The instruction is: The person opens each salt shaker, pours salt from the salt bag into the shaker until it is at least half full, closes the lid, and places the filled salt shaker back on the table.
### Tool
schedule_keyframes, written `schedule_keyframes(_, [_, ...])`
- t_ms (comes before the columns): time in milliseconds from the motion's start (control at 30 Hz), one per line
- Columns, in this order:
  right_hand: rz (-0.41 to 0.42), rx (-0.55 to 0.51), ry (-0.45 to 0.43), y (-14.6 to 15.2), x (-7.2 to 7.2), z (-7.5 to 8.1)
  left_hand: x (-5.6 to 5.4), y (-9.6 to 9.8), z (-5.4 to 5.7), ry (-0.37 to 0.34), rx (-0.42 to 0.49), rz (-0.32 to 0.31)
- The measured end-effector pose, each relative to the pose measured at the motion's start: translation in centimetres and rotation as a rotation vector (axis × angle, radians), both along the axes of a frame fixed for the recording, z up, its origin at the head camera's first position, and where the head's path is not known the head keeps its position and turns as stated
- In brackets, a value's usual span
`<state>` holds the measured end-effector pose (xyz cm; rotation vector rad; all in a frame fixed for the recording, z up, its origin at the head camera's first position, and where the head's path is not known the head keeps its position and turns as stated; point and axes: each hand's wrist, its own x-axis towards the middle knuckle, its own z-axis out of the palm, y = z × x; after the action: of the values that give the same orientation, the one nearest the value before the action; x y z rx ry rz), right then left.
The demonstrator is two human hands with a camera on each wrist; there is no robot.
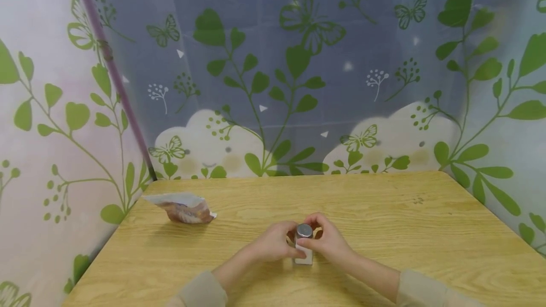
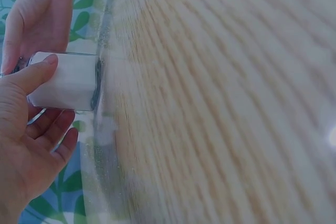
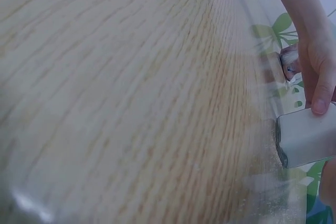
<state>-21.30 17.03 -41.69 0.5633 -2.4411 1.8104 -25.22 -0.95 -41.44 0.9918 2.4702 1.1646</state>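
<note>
A small square glass jar (image 1: 304, 257) filled with something white stands upright on the wooden table in the head view, topped by a silver metal cap (image 1: 304, 230). My left hand (image 1: 274, 243) grips the jar's body from the left, its thumb laid across the front, as the jar (image 2: 71, 81) in the left wrist view also shows. From the right, my right hand (image 1: 332, 239) holds the cap between thumb and fingers. In the right wrist view the jar (image 3: 307, 137) is cut by the frame's edge, and most of my right hand is out of sight.
A crumpled, printed plastic bag (image 1: 187, 211) lies on the table (image 1: 367, 212) to the far left. Small dark marks (image 1: 419, 200) show at the back right. Patterned cloth walls (image 1: 264, 60) close in the table's back and sides.
</note>
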Motion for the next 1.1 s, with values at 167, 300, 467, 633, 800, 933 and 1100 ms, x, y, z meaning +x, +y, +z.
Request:
schedule_keyframes(167, [0.061, -0.025, 0.06, 0.23, 0.13, -0.31, 0.09, -0.02, 0.12, 0.003, 0.003, -0.015])
schedule_keyframes(300, [0.041, -0.031, 0.053, 0.11, 0.23, -0.26, 0.17, -0.02, 0.09, -0.005, 0.015, -0.028])
schedule_keyframes(467, [-0.042, -0.002, -0.019, -0.52, 0.32, 0.17, 0.15, 0.03, 0.03, 0.002, 0.016, -0.017])
schedule_keyframes(633, [-0.026, 0.011, 0.015, -0.28, 0.3, 0.03, 0.09, 0.17, 0.14, 0.025, 0.004, -0.014])
schedule_keyframes(800, [0.047, -0.024, 0.063, 0.27, 0.39, -0.03, 0.21, 0.14, 0.29, 0.024, 0.001, -0.027])
schedule_keyframes(933, [0.01, -0.018, 0.011, 0.04, 0.44, 0.22, 0.26, 0.1, 0.23, 0.003, 0.009, -0.032])
schedule_keyframes(1100, [-0.039, 0.017, -0.019, -0.53, 0.27, 0.4, 0.16, 0.06, 0.25, 0.0, 0.021, -0.018])
